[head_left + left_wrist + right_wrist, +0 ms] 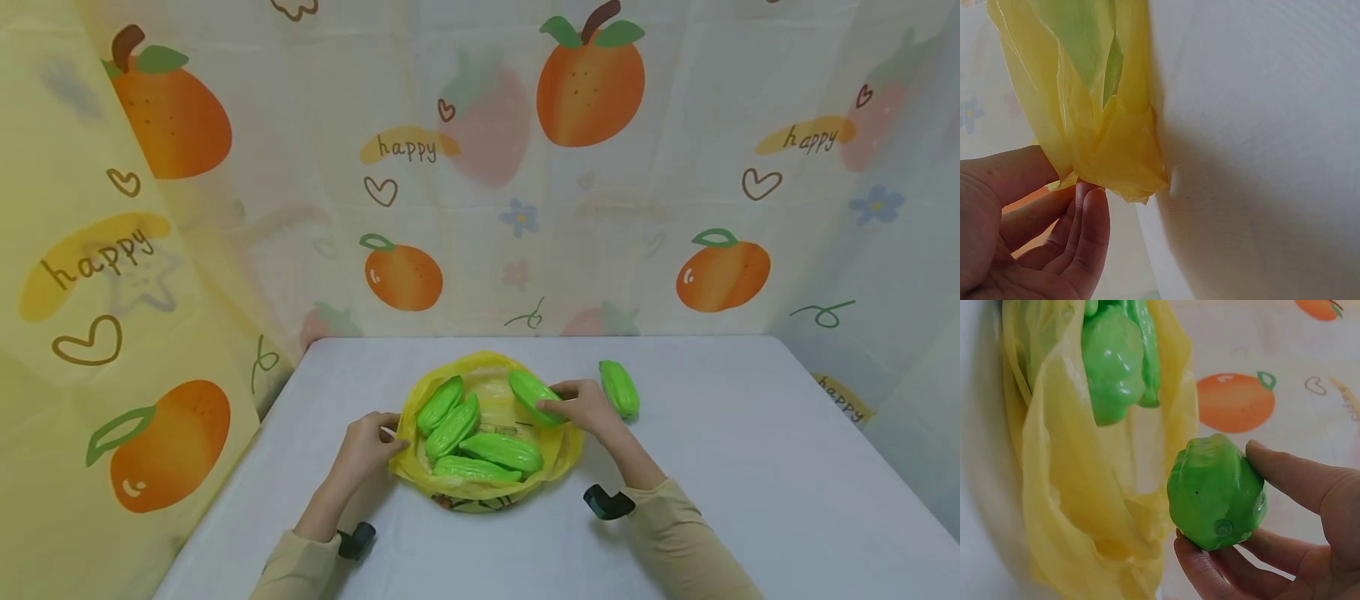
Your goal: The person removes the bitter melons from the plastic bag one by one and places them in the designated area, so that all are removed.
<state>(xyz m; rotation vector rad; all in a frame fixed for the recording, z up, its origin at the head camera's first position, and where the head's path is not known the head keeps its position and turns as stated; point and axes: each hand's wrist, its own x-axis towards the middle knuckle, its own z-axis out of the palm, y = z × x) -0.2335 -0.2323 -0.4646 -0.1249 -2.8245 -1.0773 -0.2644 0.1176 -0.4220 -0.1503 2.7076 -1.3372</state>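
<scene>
A yellow plastic bag (567,454) stands on the table with its mouth spread wide. Several green bitter melons (502,452) lie inside it, mostly at the left and front. My left hand (363,448) pinches the bag's left rim between thumb and fingers; the left wrist view shows the thin yellow film (1116,150) gathered there. With thumb and fingertips, my right hand (587,406) grips another bitter melon (531,393) over the right part of the opening. Its rounded end (1216,494) faces the camera in the right wrist view, beside the bag's wall (1054,475).
One more bitter melon (619,390) lies on the white table (750,467), just beyond my right hand. Behind the table hangs a fruit-printed curtain (300,167), which also runs along the left and right sides. A dark wrist camera (609,502) sits by the right sleeve.
</scene>
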